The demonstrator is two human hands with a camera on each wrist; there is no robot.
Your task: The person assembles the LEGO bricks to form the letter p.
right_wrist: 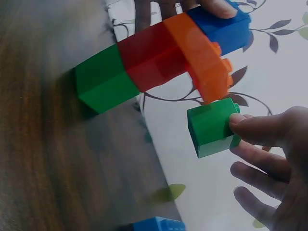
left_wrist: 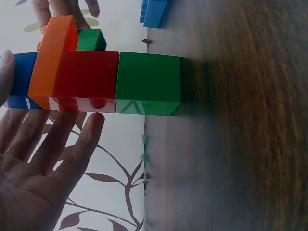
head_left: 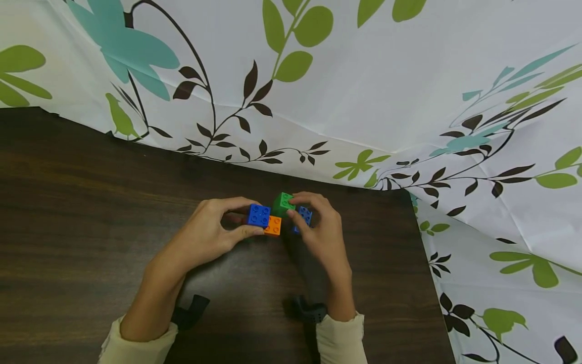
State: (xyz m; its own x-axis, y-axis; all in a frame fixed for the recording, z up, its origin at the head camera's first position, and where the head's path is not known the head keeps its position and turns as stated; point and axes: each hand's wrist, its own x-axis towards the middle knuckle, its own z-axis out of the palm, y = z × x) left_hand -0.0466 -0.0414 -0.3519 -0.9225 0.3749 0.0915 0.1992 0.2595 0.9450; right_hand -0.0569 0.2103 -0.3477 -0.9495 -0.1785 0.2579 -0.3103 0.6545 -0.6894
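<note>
My left hand pinches the blue brick at the top of a small stack between thumb and fingers. Beneath the blue brick comes a longer orange brick, its studded end jutting out to the right. Lower down, in the left wrist view, are a red brick and a green bottom brick standing on the table. My right hand holds a loose green brick between thumb and fingertips, close by the orange brick's jutting end; whether they touch I cannot tell.
Another blue brick lies on the dark wooden table, partly hidden behind my right hand. A white cloth with leaf and bird patterns hangs along the table's far and right edges. Dark straps show near both wrists.
</note>
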